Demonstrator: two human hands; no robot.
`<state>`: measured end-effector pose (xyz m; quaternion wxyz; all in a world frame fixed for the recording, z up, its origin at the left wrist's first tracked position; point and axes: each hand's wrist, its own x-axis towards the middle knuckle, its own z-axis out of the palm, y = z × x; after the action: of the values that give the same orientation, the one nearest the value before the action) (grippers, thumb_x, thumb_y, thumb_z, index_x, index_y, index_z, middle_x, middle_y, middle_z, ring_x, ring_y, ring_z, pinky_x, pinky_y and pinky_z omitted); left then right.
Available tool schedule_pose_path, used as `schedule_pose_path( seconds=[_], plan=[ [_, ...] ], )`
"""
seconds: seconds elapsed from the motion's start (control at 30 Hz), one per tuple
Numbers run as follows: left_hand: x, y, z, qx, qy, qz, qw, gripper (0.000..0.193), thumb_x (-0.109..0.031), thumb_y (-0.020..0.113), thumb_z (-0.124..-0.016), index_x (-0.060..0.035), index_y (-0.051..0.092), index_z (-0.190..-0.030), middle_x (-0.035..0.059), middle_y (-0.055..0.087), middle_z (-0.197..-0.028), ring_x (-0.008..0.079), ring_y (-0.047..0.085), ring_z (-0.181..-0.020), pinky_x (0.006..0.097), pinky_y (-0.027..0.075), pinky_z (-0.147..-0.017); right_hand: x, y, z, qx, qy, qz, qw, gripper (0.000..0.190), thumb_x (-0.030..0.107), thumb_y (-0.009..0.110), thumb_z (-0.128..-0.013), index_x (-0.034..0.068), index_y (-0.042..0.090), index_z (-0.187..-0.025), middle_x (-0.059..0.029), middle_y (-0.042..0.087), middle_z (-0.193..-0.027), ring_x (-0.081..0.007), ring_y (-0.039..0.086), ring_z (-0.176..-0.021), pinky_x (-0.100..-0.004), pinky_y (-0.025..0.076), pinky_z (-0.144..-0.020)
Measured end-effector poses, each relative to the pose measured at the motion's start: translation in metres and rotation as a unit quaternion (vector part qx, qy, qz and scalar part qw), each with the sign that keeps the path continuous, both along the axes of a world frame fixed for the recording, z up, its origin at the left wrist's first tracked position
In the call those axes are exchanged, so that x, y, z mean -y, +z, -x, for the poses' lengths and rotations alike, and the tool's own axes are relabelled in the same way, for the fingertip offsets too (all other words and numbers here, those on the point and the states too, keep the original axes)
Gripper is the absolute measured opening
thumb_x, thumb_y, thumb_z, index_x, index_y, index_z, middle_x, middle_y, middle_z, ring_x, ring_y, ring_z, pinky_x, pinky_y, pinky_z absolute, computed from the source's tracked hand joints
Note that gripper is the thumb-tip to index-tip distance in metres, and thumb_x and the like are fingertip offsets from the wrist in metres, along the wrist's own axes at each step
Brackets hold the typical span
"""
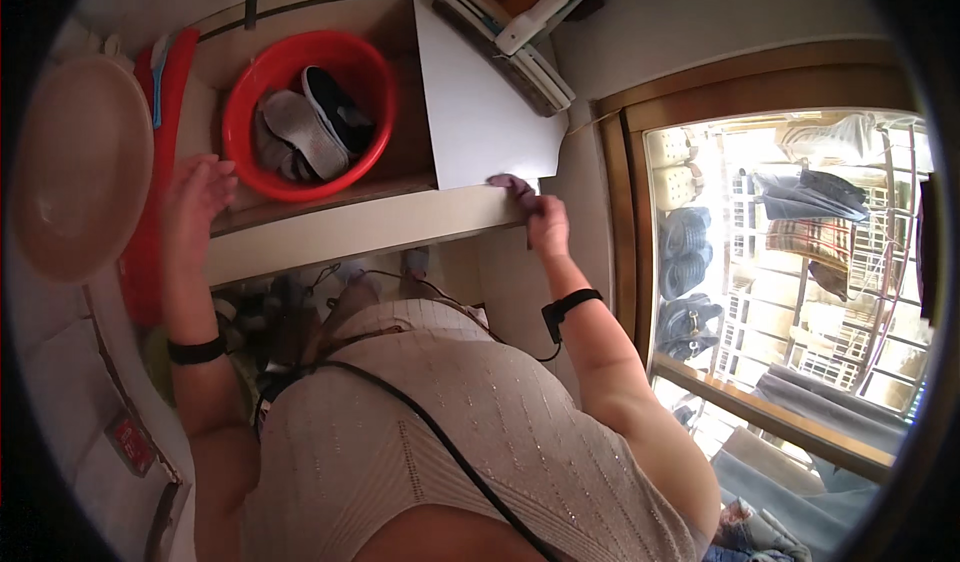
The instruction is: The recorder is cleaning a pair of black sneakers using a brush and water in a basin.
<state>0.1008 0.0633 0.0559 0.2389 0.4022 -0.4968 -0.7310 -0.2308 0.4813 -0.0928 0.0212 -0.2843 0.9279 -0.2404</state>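
Observation:
My right hand (550, 224) grips a crumpled dark cloth (515, 190) over the front edge of the white counter board (491, 126). My left hand (199, 194) is raised at the left with fingers apart, beside a red plastic tub (146, 262) standing on its side; nothing shows in it. Between the hands, farther in, a round red plastic basin (234, 123) rests in a recessed sink or trough (409, 119). In the basin lie sneakers, one black with a white sole edge (330, 100) and one with its grey sole (300, 130) up.
A sponge mop head (510, 55) leans at the back right of the board. A large pinkish basin (82, 172) stands at far left, with a blue-handled brush (157, 89) near it. A wood-framed window (630, 224) is on the right. A black cable (442, 442) crosses my front.

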Motion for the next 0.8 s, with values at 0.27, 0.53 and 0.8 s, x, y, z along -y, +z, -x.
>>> schedule_pose_path(
  seconds=[0.27, 0.53, 0.8],
  plan=[
    [-0.039, 0.026, 0.047, -0.019, -0.028, 0.036, 0.999, 0.022, -0.022, 0.051, -0.092, -0.0066, 0.054, -0.108, 0.0104, 0.064, -0.101, 0.0165, 0.063, -0.085, 0.029, 0.05, -0.074, 0.047, -0.007, 0.026, -0.099, 0.135, -0.003, 0.986, 0.043, 0.001, 0.05, -0.075, 0.005, 0.049, -0.117, -0.0197, 0.043, -0.129, -0.0387, 0.04, -0.118, -0.0443, 0.032, -0.102],
    [-0.03, 0.059, -0.027, -0.022, 0.123, 0.091, 0.988, 0.02, -0.021, 0.052, -0.091, -0.0064, 0.057, -0.104, 0.0079, 0.065, -0.094, 0.0156, 0.063, -0.081, 0.0284, 0.05, -0.071, 0.092, 0.01, -0.092, 0.01, 0.458, -0.057, 0.887, 0.042, 0.004, 0.051, -0.073, 0.015, 0.059, -0.112, -0.0125, 0.042, -0.132, -0.0344, 0.039, -0.121, -0.0439, 0.034, -0.101],
    [0.008, 0.054, -0.079, -0.086, 0.21, 0.084, 0.97, 0.019, -0.017, 0.052, -0.091, -0.0019, 0.057, -0.101, 0.0119, 0.065, -0.093, 0.0188, 0.063, -0.078, 0.0315, 0.051, -0.074, 0.25, 0.006, -0.208, -0.016, 0.715, -0.057, 0.697, 0.04, 0.011, 0.056, -0.074, 0.021, 0.057, -0.113, -0.0071, 0.035, -0.137, -0.0319, 0.026, -0.131, -0.0561, 0.024, -0.103]
  ],
)
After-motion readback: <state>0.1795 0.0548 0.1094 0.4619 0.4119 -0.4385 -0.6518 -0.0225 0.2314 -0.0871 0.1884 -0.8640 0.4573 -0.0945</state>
